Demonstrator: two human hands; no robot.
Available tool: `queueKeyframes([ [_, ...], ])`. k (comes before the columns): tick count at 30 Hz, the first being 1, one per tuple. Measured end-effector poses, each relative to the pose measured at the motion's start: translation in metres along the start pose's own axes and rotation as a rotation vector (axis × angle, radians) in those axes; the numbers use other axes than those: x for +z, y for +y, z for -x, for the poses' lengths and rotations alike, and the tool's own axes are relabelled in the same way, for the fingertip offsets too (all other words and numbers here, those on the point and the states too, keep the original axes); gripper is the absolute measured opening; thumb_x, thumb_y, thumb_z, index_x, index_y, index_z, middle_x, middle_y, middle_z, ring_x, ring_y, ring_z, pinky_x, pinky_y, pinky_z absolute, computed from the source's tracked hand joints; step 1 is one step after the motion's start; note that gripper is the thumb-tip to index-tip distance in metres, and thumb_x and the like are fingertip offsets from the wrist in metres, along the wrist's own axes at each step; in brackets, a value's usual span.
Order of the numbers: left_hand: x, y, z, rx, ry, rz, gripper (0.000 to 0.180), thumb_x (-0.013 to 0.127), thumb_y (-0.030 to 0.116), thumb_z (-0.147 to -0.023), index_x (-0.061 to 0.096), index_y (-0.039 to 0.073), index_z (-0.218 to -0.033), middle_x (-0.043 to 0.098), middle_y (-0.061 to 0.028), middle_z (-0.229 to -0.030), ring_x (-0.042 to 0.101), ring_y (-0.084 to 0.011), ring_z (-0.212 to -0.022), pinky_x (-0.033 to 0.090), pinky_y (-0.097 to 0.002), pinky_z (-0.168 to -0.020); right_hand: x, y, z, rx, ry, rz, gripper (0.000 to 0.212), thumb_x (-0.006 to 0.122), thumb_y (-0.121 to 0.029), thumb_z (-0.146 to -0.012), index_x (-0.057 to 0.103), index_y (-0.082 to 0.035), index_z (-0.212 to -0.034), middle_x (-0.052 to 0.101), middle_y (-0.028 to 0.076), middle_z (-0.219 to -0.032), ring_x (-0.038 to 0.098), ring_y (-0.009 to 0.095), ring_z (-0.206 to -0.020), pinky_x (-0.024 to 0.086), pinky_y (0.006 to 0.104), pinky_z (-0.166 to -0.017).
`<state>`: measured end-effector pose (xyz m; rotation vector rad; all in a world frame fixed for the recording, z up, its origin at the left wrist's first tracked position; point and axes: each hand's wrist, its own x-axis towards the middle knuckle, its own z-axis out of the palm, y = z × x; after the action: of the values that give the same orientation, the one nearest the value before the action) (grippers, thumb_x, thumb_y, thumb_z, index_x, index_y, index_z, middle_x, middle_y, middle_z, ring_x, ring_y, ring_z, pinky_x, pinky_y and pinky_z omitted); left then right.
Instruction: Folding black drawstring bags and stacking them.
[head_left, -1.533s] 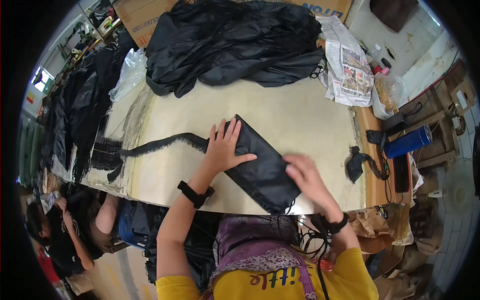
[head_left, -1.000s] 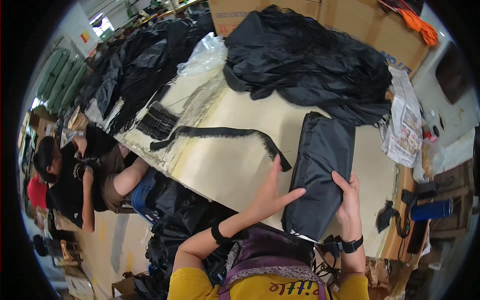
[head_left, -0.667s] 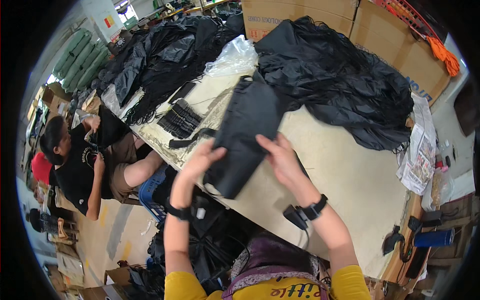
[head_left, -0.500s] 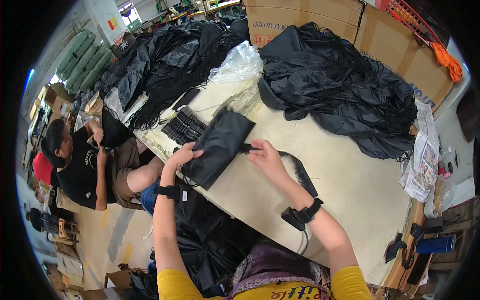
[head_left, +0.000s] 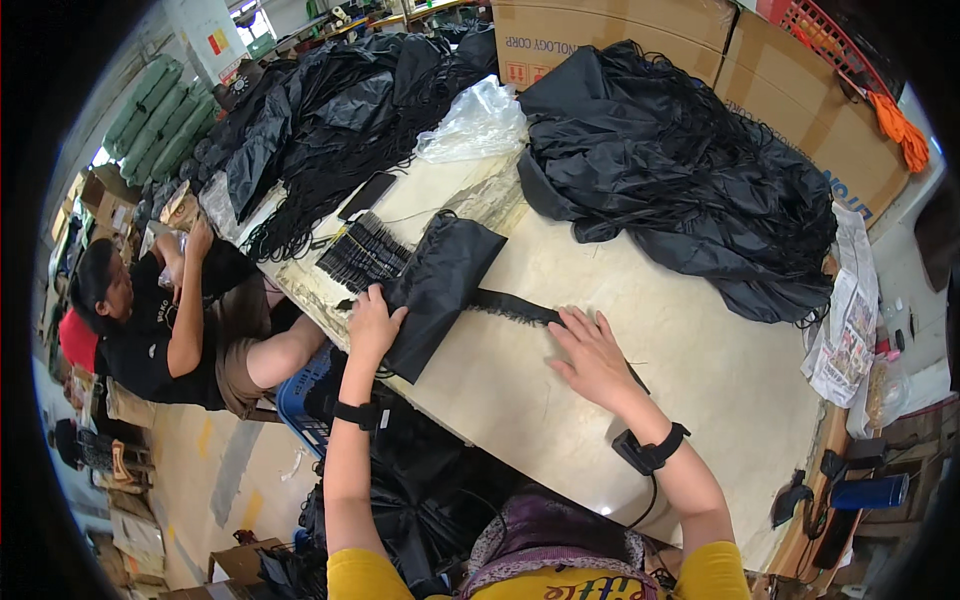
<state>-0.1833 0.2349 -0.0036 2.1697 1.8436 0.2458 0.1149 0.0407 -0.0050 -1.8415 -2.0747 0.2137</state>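
Around nine to ten o'clock on the pale worktop (head_left: pixel 540 430), taking the wearer as six, lies the folded black cloth (head_left: pixel 450 285). From where I stand, the left hand (head_left: pixel 373 330) rests on its left edge; whether those fingers pinch or merely press, I can't tell. Toward the dial's middle, the right hand (head_left: pixel 592 358) is spread, its fingertips on or just over the frayed black strip (head_left: pixel 512 306), which runs out from beneath the cloth. A tug on that strip could, I'd judge, drag the cloth askew or loosen more threads from the ragged edge. The cloth's near corner reaches the table edge, so a push toward seven o'clock might tip it off. At ten, the row of small black bundles (head_left: pixel 363 255) sits right beside the cloth, easily scattered by a sweep.
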Motion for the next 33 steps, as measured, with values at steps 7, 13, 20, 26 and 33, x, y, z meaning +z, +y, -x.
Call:
queueKeyframes([
  [7, 0.027, 0.067, 0.034, 0.638, 0.224, -0.1, 0.064, 0.059, 0.04, -0.09, 0.036, 0.017, -0.145, 0.03, -0.0138, -0.152, 0.025, -0.0373, -0.14, 0.017, -0.063, -0.108, 0.022, -0.006, 0.016, 0.094, -0.165, 0.0, 0.074, 0.06, -0.04, -0.088, 0.034, 0.003, -0.143, 0.03, 0.02, -0.152, 0.023, 0.033, -0.143, 0.016, 0.0482, -0.116],
  [13, 0.052, 0.037, 0.02, 0.508, -0.001, -0.097, 0.077, 0.06, 0.047, -0.088, 0.027, 0.017, -0.15, 0.022, -0.0113, -0.156, 0.019, -0.0356, -0.143, 0.011, -0.067, -0.107, -0.028, 0.037, 0.016, -0.232, -0.173, -0.521, 0.049, 0.062, -0.032, -0.09, 0.053, -0.007, -0.132, 0.039, 0.019, -0.146, 0.035, 0.035, -0.136, 0.024, 0.0459, -0.114],
  [20, 0.026, 0.103, 0.066, 0.741, 0.112, -0.023, 0.081, 0.072, 0.034, -0.08, 0.033, 0.015, -0.148, 0.021, -0.0173, -0.155, 0.018, -0.0367, -0.144, 0.011, -0.0632, -0.11, -0.145, 0.16, -0.032, 0.253, 0.961, 0.103, 0.018, 0.061, -0.012, -0.085, 0.066, -0.003, -0.1, 0.065, 0.013, -0.108, 0.059, 0.033, -0.104, 0.046, 0.0402, -0.089],
  [26, 0.061, 0.161, 0.119, 1.035, -0.291, 0.041, 0.071, 0.069, 0.044, -0.082, 0.042, 0.017, -0.141, 0.025, -0.0136, -0.154, 0.019, -0.0365, -0.143, 0.014, -0.0688, -0.107, -0.137, 0.148, -0.155, -0.035, 0.78, -0.079, 0.047, 0.061, -0.031, -0.091, 0.053, -0.005, -0.129, 0.053, 0.019, -0.133, 0.05, 0.032, -0.123, 0.038, 0.0373, -0.103],
  [33, 0.07, 0.163, 0.117, 0.9, -0.365, -0.048, 0.078, 0.064, 0.051, -0.084, 0.032, 0.02, -0.148, 0.018, -0.0131, -0.157, 0.015, -0.0375, -0.145, 0.014, -0.0686, -0.108, -0.125, 0.171, -0.213, 0.499, 0.218, 0.129, 0.071, 0.07, -0.031, -0.084, 0.036, -0.019, -0.145, 0.066, 0.017, -0.111, 0.065, 0.035, -0.101, 0.051, 0.0439, -0.085],
])
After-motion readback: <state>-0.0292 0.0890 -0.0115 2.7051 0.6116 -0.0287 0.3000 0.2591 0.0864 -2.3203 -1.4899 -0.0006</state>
